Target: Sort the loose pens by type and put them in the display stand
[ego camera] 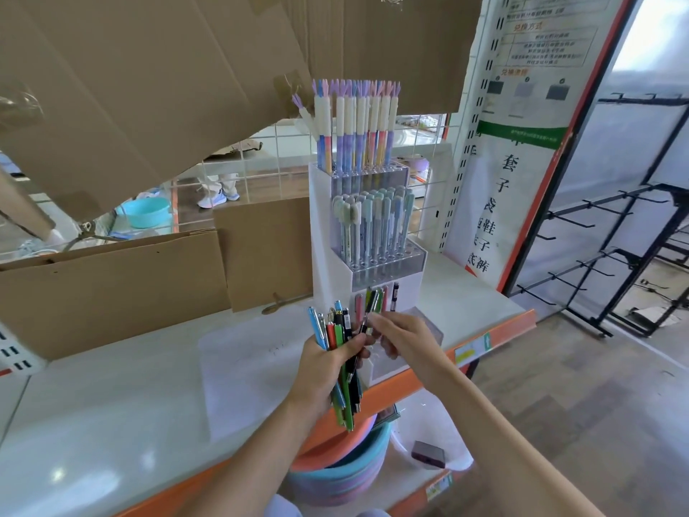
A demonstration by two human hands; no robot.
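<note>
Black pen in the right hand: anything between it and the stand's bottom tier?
Nothing visible blocks it. The right hand pinches the black pen just in front of the bottom tier of the display stand. A few pens already stand there; free slots are hidden behind the hand.

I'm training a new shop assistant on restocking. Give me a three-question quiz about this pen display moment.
1. True or false: the left hand grips a mixed bundle of pens.
2. The right hand pinches: A) a dark pen B) a cardboard sheet C) a basin
3. Which tier of the display stand holds only a few pens: top, middle or bottom?

Key: 1 true. 2 A. 3 bottom, where a few pens stand; the pastel pens and tall pens with white caps fill the tiers above.
</note>
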